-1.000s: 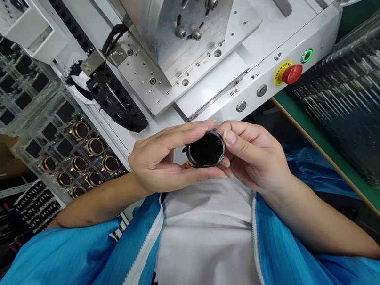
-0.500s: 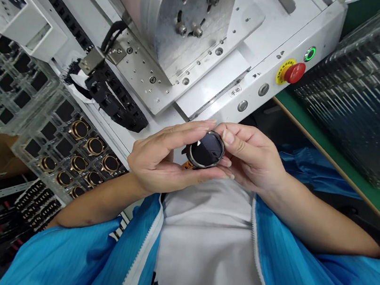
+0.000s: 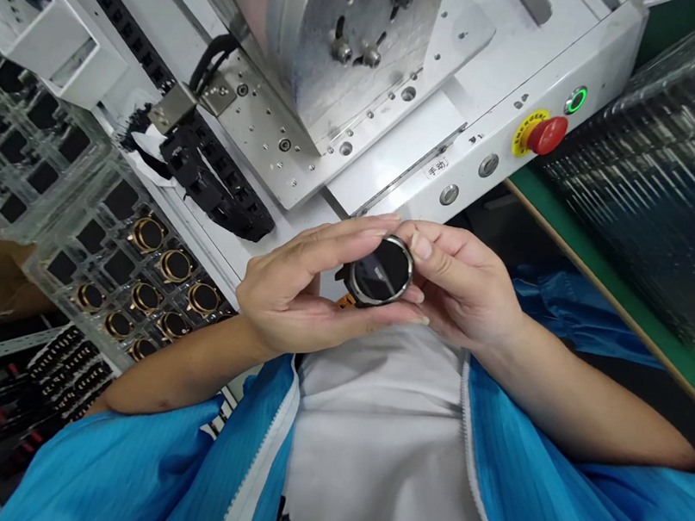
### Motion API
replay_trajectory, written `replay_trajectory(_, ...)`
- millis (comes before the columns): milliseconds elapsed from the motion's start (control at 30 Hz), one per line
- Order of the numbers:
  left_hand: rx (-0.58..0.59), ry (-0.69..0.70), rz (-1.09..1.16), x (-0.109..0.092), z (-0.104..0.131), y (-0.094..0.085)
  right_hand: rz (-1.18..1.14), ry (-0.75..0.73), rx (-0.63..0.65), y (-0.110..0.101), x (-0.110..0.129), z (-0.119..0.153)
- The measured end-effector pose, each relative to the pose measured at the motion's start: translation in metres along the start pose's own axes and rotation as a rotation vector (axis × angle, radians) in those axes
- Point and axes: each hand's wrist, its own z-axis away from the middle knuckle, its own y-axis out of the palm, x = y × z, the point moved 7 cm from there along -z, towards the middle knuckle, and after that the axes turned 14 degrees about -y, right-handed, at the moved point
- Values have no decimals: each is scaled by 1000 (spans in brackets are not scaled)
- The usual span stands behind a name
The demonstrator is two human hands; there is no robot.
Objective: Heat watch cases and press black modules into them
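Observation:
A round watch case (image 3: 381, 271) with a dark glossy face and a silver rim is held between both hands in front of my chest. My left hand (image 3: 311, 281) grips it from the left, fingers along the upper edge and thumb side along the lower. At the right rim, my right hand (image 3: 462, 282) pinches it, with the thumb near the upper right edge. A small orange piece (image 3: 347, 300) shows under the case at its lower left; what it belongs to is hidden by my left hand.
A white machine with a metal fixture (image 3: 352, 52) lies ahead, with a red emergency button (image 3: 547, 135) on its front edge. Clear trays (image 3: 72, 241) hold several gold-rimmed watch cases at left. Stacked clear trays (image 3: 678, 188) stand on a green surface (image 3: 617, 292) at right.
The watch case has tilted slightly in my hands, so its face catches the light differently. Both hands keep their hold. The view has shifted a little.

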Motion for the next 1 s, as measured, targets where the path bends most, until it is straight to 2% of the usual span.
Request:
replay_trajectory(433, -56, 166, -78, 6, 3, 1, 233, -179, -18, -8, 17, 3)
replay_trajectory(600, -73, 116, -61, 11, 0, -1, 253, -194, -12, -7, 20, 5)
replay_trajectory(767, -79, 146, -66, 11, 1, -1, 292, -223, -19, -9, 21, 7)
replay_trajectory(867, -92, 90, -36, 13, 1, 0, 289, -238, -16, -10, 21, 6)
replay_trajectory(1000, -50, 20, 81, 11, -2, 6, 317, -247, -15, -11, 24, 4)
